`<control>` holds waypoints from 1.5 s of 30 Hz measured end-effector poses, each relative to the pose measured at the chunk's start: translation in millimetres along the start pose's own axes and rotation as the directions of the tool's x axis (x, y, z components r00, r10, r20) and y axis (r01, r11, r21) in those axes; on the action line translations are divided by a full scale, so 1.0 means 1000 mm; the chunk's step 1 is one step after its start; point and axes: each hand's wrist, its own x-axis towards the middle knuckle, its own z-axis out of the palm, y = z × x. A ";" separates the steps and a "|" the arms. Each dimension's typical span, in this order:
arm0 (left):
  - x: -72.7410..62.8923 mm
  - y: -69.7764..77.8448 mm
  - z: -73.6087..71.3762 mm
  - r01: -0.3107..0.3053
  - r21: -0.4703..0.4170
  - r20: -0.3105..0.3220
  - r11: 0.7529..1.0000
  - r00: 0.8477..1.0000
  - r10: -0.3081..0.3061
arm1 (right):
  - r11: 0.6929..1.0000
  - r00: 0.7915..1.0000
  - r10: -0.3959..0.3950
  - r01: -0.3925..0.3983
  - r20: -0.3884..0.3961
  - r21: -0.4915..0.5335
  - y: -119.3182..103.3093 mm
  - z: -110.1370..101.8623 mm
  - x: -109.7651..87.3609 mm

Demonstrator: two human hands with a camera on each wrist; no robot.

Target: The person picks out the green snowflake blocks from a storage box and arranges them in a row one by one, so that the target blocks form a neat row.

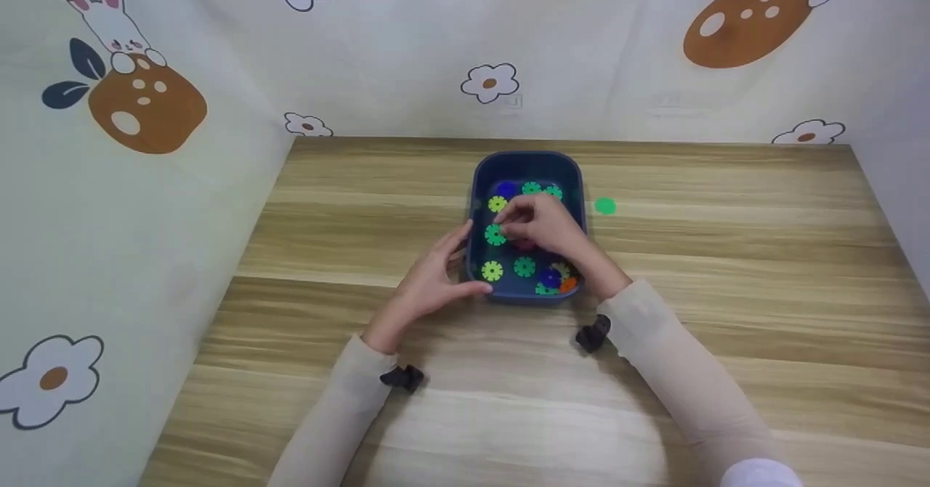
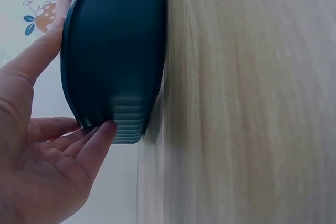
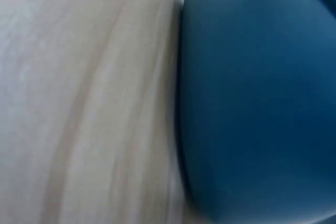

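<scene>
A dark blue plastic bin (image 1: pixel 527 158) stands on the wooden table with several toothed plastic discs in it. My left hand (image 1: pixel 432 272) holds the bin's near left corner. In the left wrist view, that hand (image 2: pixel 58 166) has its thumb at the rim and its fingers against the ribbed side wall (image 2: pixel 128 121). Inside the bin, my right hand (image 1: pixel 541 222) pinches the edge of a bright green notched disc (image 1: pixel 495 235). Yellow discs (image 1: pixel 492 270) and a darker green disc (image 1: pixel 524 267) lie near it. Only the bin's outer wall (image 3: pixel 257 98) shows in the right wrist view; the right hand is hidden there.
Outside the bin, a plain green round piece (image 1: pixel 605 206) lies on the table to its right. Blue (image 1: pixel 550 278) and orange (image 1: pixel 567 285) pieces overlap in the bin's near right corner. A patterned cloth wall (image 1: pixel 392 58) rises behind the table.
</scene>
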 end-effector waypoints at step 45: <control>-0.001 0.002 0.002 0.017 -0.169 0.050 0.986 0.999 -0.009 | 0.995 0.944 0.047 -0.018 -0.327 0.093 0.013 -0.096 -0.029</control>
